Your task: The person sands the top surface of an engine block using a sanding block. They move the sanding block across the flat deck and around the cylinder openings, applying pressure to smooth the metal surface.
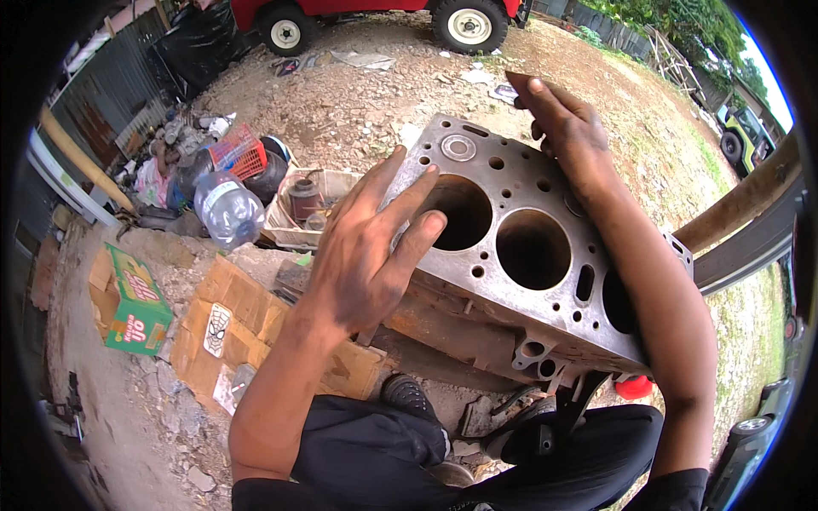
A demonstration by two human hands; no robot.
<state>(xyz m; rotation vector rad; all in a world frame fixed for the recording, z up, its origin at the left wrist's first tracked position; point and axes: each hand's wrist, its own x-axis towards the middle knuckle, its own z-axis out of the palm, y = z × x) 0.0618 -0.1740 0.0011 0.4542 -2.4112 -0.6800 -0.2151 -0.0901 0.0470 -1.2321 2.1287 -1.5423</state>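
Observation:
A grey metal engine block (511, 200) stands before me, its flat top face up, with large round cylinder bores and several smaller holes. My left hand (366, 243) is open at the block's left end, fingers spread, fingertips over or beside the nearest bore (464, 213); whether they touch the metal I cannot tell. My right hand (567, 128) is raised at the block's far edge, its fingers closed on a thin dark brown piece (517, 83) that looks like a scrap of sheet. My right forearm crosses over the block's right side and hides part of another bore (618, 302).
Flattened cardboard (247, 319) and a green box (136, 307) lie to the left. Beyond them are a big clear plastic bottle (226, 209), an orange basket (241, 153) and a pale crate (285, 213) of parts. A red vehicle (375, 7) stands at the back; a wooden post (750, 200) is right.

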